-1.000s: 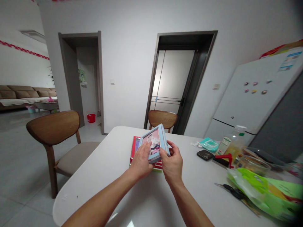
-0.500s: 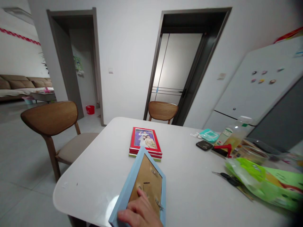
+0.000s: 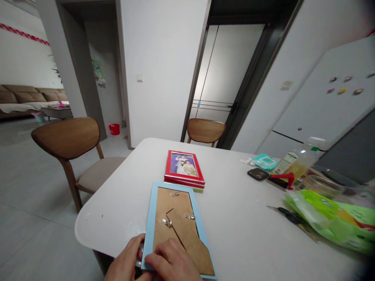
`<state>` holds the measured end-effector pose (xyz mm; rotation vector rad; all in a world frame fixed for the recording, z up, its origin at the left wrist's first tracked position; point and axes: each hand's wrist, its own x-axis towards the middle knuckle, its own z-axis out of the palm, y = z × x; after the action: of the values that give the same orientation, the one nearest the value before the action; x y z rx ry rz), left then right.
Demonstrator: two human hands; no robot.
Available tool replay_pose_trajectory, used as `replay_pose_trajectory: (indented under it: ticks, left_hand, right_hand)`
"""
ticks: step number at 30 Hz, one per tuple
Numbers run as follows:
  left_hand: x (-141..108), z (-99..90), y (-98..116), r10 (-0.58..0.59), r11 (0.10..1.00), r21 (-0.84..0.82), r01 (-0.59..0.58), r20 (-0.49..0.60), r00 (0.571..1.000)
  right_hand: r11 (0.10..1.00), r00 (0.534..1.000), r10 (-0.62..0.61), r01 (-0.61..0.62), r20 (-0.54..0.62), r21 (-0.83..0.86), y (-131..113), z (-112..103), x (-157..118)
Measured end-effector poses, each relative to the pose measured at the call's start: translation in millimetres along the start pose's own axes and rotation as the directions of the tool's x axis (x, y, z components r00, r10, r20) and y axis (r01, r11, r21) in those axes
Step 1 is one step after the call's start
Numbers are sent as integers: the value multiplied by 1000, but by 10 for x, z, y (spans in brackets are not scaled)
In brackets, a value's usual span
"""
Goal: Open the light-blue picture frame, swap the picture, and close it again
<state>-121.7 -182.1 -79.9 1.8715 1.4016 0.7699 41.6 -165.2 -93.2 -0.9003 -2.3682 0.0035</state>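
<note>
A light blue picture frame (image 3: 152,218) is back side up in front of me, its brown backing board (image 3: 172,207) showing several small metal clips and a bent dark wire or slit. My left hand (image 3: 125,261) grips the frame's near left corner from the side, with its fingertips partly hidden beneath the edge. A shiny bit I cannot make out shows by those fingers. Across the near end of the backing lies my right hand (image 3: 174,259), its fingers curled and its thumb on the blue border. Just beyond the frame is a stack of red picture frames (image 3: 184,166), the top one holding a couple's photo.
On the right of the white table (image 3: 234,226) are a green plastic bag (image 3: 331,222), a dark-handled screwdriver (image 3: 288,214), a bottle (image 3: 299,158), a black flat item (image 3: 258,174) and a teal wipes pack (image 3: 265,161). Wooden chairs (image 3: 67,136) stand at the left and far sides.
The blue frame has come down from a steep tilt to lie nearly flat. My left hand has come into view at its left edge. The camera view has shifted slightly downward.
</note>
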Motion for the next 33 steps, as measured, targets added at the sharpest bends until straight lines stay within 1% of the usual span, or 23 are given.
replay_pose_trajectory:
  ticks: [2,3,5,6,7,8,9,10,12,13,15,17,20,22,23,25,26,28,31,33]
  left_hand:
    - [76,-92,-10,29,994,104,-30,14,999]
    - [114,-125,-14,49,990,134,-51,21,999]
    - [198,-150,-11,74,984,161,-80,39,996]
    - [245,-140,-5,73,982,172,-80,44,996]
    - [298,-118,5,62,979,189,-69,44,997]
    - [356,-86,16,46,976,211,-53,39,998]
    - [417,-48,27,30,972,234,-37,32,999]
    - [478,-9,36,22,967,255,-28,27,999]
    - [587,58,47,32,959,282,-35,15,999]
    - [629,82,47,49,956,290,-50,11,999]
    - [680,108,40,92,949,303,-89,4,996]
    - [691,113,28,123,943,313,-116,-3,992]
    - [673,110,12,143,937,321,-135,-2,990]
    - [665,115,4,149,934,328,-140,-3,989]
    - [664,120,0,154,933,331,-143,-6,988]
    - [666,133,-9,164,930,336,-149,-14,986]
    - [667,138,-13,169,929,337,-153,-18,986]
    - [667,142,-18,176,928,336,-159,-21,984]
    - [660,135,-18,179,929,334,-161,-24,984]
    - [654,130,-18,180,929,334,-162,-26,983]
  right_hand:
    - [1000,1000,10,-10,-24,25,-24,33,-25]
    - [998,999,2,1,-45,64,-24,-1,-34]
    - [990,997,27,-17,-73,142,26,-171,-45]
    - [984,994,80,-67,-69,164,84,-292,-49]
    - [975,984,168,-157,-56,158,166,-420,-53]
    - [953,959,283,-278,-28,120,268,-539,-56]
    - [916,918,397,-395,-17,70,384,-638,-60]
    - [881,881,473,-473,4,14,506,-707,-66]
    - [818,818,574,-569,43,-84,730,-751,-86]
    - [801,802,595,-586,59,-120,819,-735,-99]
    - [790,792,607,-592,67,-162,930,-672,-130]
    - [792,799,599,-583,47,-183,953,-618,-154]
    - [791,814,581,-573,-33,-215,855,-588,-132]
    - [822,839,542,-541,-49,-178,729,-560,-60]
    - [848,857,515,-513,-29,-134,660,-533,-10]
    - [886,885,464,-462,46,-41,536,-453,103]
    - [891,888,453,-453,77,-14,490,-409,156]
    - [886,882,462,-464,97,1,441,-350,231]
    - [866,865,487,-496,120,61,445,-392,236]
    - [868,871,450,-478,200,130,463,-495,179]
